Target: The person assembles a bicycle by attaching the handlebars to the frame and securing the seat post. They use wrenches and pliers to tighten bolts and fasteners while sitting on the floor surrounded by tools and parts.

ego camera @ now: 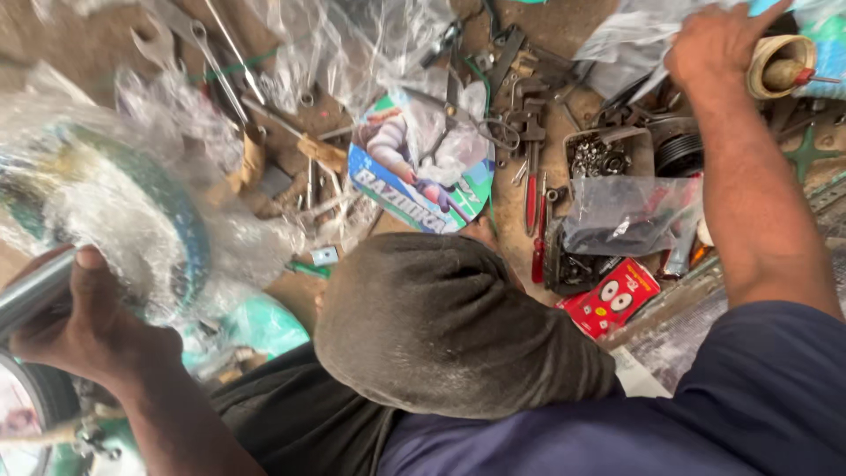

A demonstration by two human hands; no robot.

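Nearest the camera: bent knee under grey cloth, blue sleeve at lower right.

Left hand is wrapped tight around a shiny metal tube at the left edge. Just beyond it sits a wheel-like part in clear crinkled plastic wrap, blurred, so I can't tell whether the hand touches the wrap. The tube appears to join a green frame lower left.

Mid-ground on the ground: a round printed card, a red box, a tray of small nuts, pliers with red grips, and spanners scattered at top left.

Farthest out, the right hand is stretched to the top right, palm down over a clear plastic bag, just beside a roll of tape. Its fingers are hidden from this angle, so I can't tell whether they're closed on anything.

My read on doing this well: keep the left grip firm so the wrapped part doesn't swing, reach over the tool pile rather than through it, and avoid dragging the bag across the nut tray.
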